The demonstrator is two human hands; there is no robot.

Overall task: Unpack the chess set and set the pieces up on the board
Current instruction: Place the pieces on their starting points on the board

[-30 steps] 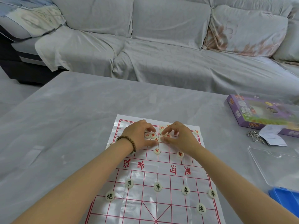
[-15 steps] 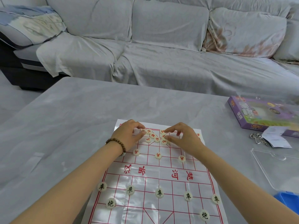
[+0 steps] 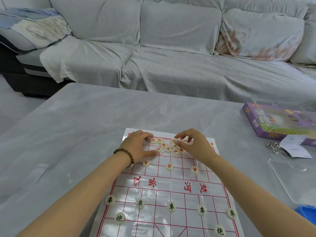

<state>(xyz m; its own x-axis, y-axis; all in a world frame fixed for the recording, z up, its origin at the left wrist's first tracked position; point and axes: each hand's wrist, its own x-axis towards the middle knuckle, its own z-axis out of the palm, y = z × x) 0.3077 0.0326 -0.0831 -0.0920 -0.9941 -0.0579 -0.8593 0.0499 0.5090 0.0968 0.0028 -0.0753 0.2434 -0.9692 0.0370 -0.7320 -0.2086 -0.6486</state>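
The left hand (image 3: 138,147) is half open, fingers curved; its thumb tip rests against one disc at the edge of the heap of red pieces (image 3: 168,146) and it grips nothing. The right hand (image 3: 195,146) arches over the same heap with thumb and forefinger close around a disc at the far edge, but whether that disc is really pinched I cannot tell. The heap is tight, the discs touching, so a finger that pulls one out may drag its neighbours, or knock the three red pieces (image 3: 169,166) that stand apart just in front. The board (image 3: 153,194) is a thin glossy sheet with creases on the bench (image 3: 77,134) — a sideways push may shift it and move the black pieces (image 3: 171,206) from their points. The right hand hides part of the heap, the red characters are too small to read, and the board's near edge is cut off — so I cannot count what is missing.
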